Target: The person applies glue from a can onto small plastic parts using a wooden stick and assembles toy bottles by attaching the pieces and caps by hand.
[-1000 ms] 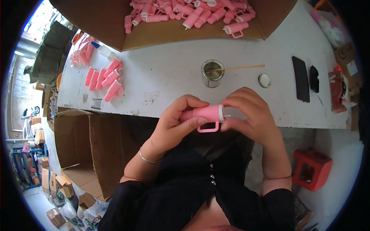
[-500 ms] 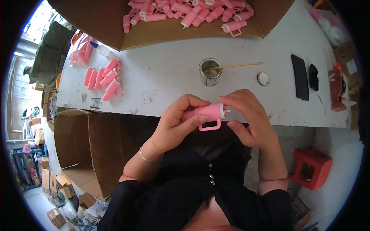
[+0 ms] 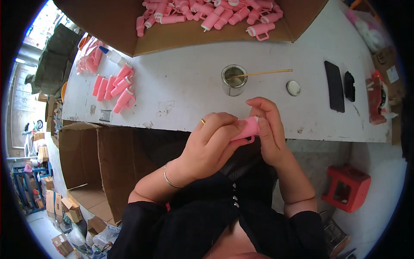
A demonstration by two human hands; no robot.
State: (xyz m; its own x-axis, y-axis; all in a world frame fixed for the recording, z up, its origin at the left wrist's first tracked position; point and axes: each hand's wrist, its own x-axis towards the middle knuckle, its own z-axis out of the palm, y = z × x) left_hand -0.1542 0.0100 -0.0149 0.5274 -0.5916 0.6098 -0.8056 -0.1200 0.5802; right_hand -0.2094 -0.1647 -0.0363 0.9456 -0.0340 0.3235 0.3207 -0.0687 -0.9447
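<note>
left hand: wrapped round the small pink plastic cup-shaped part with a loop handle, fingers curled over its body, thumb underneath; ring on one finger, thin metal bangle at the wrist
right hand: fingertips closed on the right end of the pink part, pinching it; whether a second piece sits under those fingers is hard to tell
pink part position: held between both hands, just off the near edge of the white worktable, above the lap, lying roughly sideways, handle loop pointing down
on table, centre: small open metal tin with a thin wooden stick resting across its rim; round silver lid near it on the right
on table, right: flat black phone-like slab, smaller black object beside it
on table, left: loose row of finished pink parts
far side: open brown cardboard box heaped with more pink parts
left of lap: large open cardboard carton on the floor
right, on floor: red plastic stool
</note>
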